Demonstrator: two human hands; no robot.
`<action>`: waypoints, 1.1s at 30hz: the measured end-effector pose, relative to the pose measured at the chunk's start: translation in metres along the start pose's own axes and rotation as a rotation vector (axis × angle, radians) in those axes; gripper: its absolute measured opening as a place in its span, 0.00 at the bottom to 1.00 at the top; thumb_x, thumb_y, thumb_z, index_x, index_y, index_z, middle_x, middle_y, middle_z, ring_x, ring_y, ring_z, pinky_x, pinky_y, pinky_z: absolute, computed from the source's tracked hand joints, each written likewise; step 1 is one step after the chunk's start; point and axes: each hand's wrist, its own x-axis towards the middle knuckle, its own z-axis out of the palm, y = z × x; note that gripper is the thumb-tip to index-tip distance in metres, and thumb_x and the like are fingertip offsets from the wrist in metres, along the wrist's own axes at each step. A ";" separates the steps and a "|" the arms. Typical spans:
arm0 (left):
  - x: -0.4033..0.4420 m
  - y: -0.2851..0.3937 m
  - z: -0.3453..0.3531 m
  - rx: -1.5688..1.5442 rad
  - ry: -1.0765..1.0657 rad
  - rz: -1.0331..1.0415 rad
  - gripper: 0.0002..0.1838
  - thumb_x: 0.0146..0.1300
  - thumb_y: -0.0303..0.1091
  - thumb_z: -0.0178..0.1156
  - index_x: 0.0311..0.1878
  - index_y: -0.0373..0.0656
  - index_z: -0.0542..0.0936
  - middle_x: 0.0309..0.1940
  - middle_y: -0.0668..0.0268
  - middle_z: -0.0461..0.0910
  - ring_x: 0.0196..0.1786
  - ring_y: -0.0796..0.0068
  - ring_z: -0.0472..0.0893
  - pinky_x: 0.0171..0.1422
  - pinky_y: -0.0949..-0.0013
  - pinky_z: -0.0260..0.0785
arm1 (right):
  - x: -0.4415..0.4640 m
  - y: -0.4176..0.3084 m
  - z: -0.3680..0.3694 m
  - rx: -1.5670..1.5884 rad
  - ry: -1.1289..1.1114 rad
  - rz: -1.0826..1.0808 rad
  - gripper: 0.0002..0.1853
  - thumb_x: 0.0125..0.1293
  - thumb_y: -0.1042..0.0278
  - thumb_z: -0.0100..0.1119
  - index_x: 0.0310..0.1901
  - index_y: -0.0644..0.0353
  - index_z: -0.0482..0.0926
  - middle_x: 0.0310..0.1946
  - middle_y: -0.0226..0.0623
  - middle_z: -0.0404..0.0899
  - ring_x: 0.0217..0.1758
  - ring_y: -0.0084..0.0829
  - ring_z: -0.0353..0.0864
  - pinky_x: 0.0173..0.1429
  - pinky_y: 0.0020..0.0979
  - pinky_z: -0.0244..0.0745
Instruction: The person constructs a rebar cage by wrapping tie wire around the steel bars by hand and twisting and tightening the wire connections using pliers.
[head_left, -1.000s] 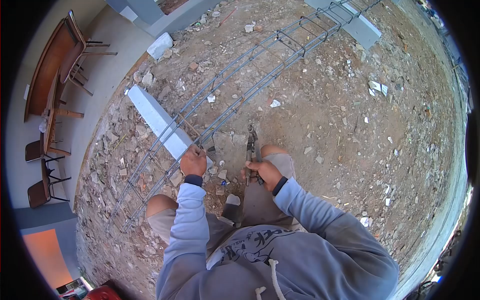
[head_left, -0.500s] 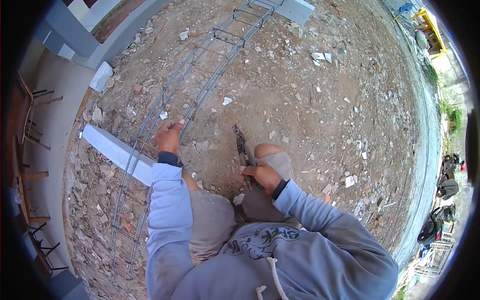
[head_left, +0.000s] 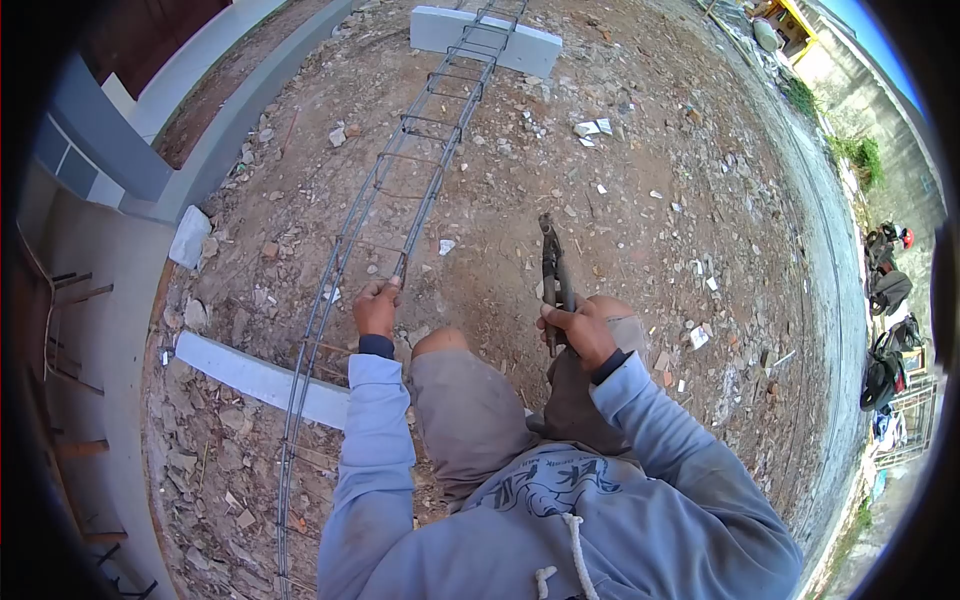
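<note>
A long cage of steel bars (head_left: 415, 150) with square ties runs from the lower left to the top centre. It rests across two pale blocks, one at the left (head_left: 255, 385) and one at the top (head_left: 430, 30). My left hand (head_left: 377, 308) is closed at the right-hand bar of the cage, its fingertips together on the bar. My right hand (head_left: 585, 330) grips the handles of metal pliers (head_left: 552, 262) over my knee. The pliers point away from me, apart from the cage.
Rubble and stones cover the soil (head_left: 620, 200). A white block (head_left: 190, 237) lies beside the walkway (head_left: 120, 300) at the left, with chairs beyond it. Dark bags (head_left: 888, 290) and a grey wall (head_left: 900, 170) stand at the far right.
The view has turned, and the cage appears more upright. My left hand has moved up along the cage from near the left block. The pliers remain in my right hand.
</note>
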 end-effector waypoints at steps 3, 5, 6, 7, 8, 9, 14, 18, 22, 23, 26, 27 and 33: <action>0.000 -0.001 0.000 0.067 -0.011 0.048 0.16 0.55 0.42 0.66 0.24 0.37 0.80 0.18 0.66 0.78 0.21 0.79 0.73 0.28 0.72 0.65 | 0.000 -0.018 0.007 -0.092 -0.055 -0.047 0.09 0.63 0.69 0.57 0.40 0.63 0.71 0.29 0.36 0.77 0.28 0.27 0.77 0.34 0.28 0.74; -0.002 -0.007 -0.005 0.067 -0.042 0.051 0.16 0.55 0.42 0.66 0.24 0.37 0.80 0.18 0.66 0.78 0.21 0.78 0.73 0.29 0.72 0.65 | -0.001 -0.028 0.011 -0.205 -0.053 -0.104 0.10 0.63 0.67 0.59 0.40 0.64 0.72 0.28 0.35 0.76 0.27 0.25 0.75 0.33 0.27 0.72; -0.002 -0.006 -0.006 0.007 -0.052 0.028 0.16 0.55 0.42 0.66 0.24 0.37 0.80 0.18 0.66 0.77 0.21 0.78 0.73 0.29 0.72 0.65 | -0.003 -0.038 0.014 -0.267 -0.054 -0.131 0.10 0.63 0.67 0.59 0.40 0.64 0.72 0.28 0.34 0.76 0.27 0.24 0.75 0.33 0.27 0.71; -0.003 -0.006 -0.006 -0.057 -0.060 0.002 0.15 0.55 0.42 0.66 0.25 0.38 0.80 0.18 0.66 0.77 0.21 0.78 0.73 0.30 0.71 0.65 | -0.004 -0.044 0.016 -0.334 -0.055 -0.157 0.11 0.63 0.66 0.59 0.40 0.64 0.72 0.27 0.34 0.76 0.27 0.24 0.74 0.33 0.26 0.71; -0.005 -0.006 -0.006 -0.028 -0.069 0.005 0.14 0.56 0.40 0.66 0.26 0.38 0.80 0.19 0.68 0.77 0.22 0.79 0.74 0.29 0.72 0.65 | -0.004 -0.046 0.018 -0.376 -0.036 -0.187 0.13 0.63 0.63 0.59 0.39 0.65 0.73 0.26 0.33 0.75 0.26 0.23 0.74 0.32 0.26 0.70; -0.007 -0.003 -0.006 -0.003 -0.074 0.012 0.13 0.56 0.39 0.66 0.26 0.38 0.79 0.20 0.69 0.77 0.23 0.80 0.74 0.29 0.73 0.65 | -0.002 -0.052 0.019 -0.445 -0.050 -0.182 0.13 0.63 0.62 0.59 0.39 0.65 0.73 0.26 0.32 0.75 0.26 0.23 0.74 0.32 0.26 0.69; -0.004 -0.005 -0.009 -0.096 -0.064 0.006 0.10 0.57 0.37 0.65 0.29 0.40 0.80 0.24 0.70 0.77 0.25 0.80 0.76 0.28 0.74 0.65 | 0.031 -0.082 0.029 -0.774 -0.052 -0.193 0.21 0.64 0.51 0.56 0.38 0.66 0.77 0.24 0.36 0.77 0.26 0.28 0.77 0.31 0.32 0.71; -0.015 -0.002 -0.010 -0.143 -0.018 0.010 0.10 0.57 0.36 0.65 0.29 0.40 0.80 0.23 0.70 0.78 0.25 0.81 0.76 0.28 0.76 0.64 | 0.090 -0.101 0.041 -0.980 -0.098 -0.183 0.29 0.62 0.43 0.54 0.42 0.69 0.78 0.27 0.46 0.79 0.30 0.37 0.81 0.35 0.37 0.74; -0.019 -0.001 -0.012 -0.112 0.025 0.060 0.10 0.57 0.36 0.65 0.29 0.38 0.80 0.21 0.69 0.78 0.23 0.83 0.73 0.27 0.77 0.61 | 0.150 -0.122 0.074 -1.247 -0.051 -0.404 0.28 0.61 0.44 0.53 0.46 0.65 0.76 0.40 0.57 0.79 0.46 0.51 0.80 0.50 0.44 0.72; -0.016 -0.007 -0.010 -0.193 0.035 0.042 0.10 0.57 0.36 0.65 0.29 0.38 0.80 0.20 0.69 0.77 0.23 0.84 0.72 0.26 0.76 0.60 | 0.167 -0.130 0.081 -1.297 -0.030 -0.461 0.27 0.61 0.45 0.53 0.47 0.65 0.75 0.42 0.58 0.79 0.48 0.52 0.79 0.52 0.46 0.71; -0.033 0.014 -0.013 -0.014 0.077 0.078 0.11 0.56 0.36 0.66 0.26 0.37 0.80 0.20 0.69 0.77 0.26 0.84 0.72 0.32 0.76 0.63 | 0.228 -0.131 0.103 -1.336 0.015 -0.608 0.29 0.59 0.45 0.56 0.52 0.63 0.72 0.45 0.54 0.77 0.49 0.54 0.78 0.54 0.47 0.72; -0.031 0.009 -0.014 -0.045 0.070 0.058 0.11 0.56 0.36 0.66 0.27 0.37 0.81 0.20 0.69 0.78 0.27 0.83 0.72 0.33 0.76 0.64 | 0.250 -0.137 0.110 -1.339 0.060 -0.659 0.29 0.59 0.45 0.56 0.53 0.62 0.72 0.47 0.53 0.76 0.50 0.54 0.77 0.54 0.47 0.72; -0.030 0.010 -0.008 -0.137 0.111 -0.060 0.11 0.57 0.36 0.66 0.31 0.36 0.81 0.21 0.69 0.78 0.27 0.81 0.73 0.34 0.73 0.64 | 0.334 -0.099 0.127 -1.351 0.121 -0.811 0.25 0.61 0.56 0.54 0.58 0.60 0.70 0.58 0.52 0.65 0.66 0.50 0.61 0.62 0.53 0.61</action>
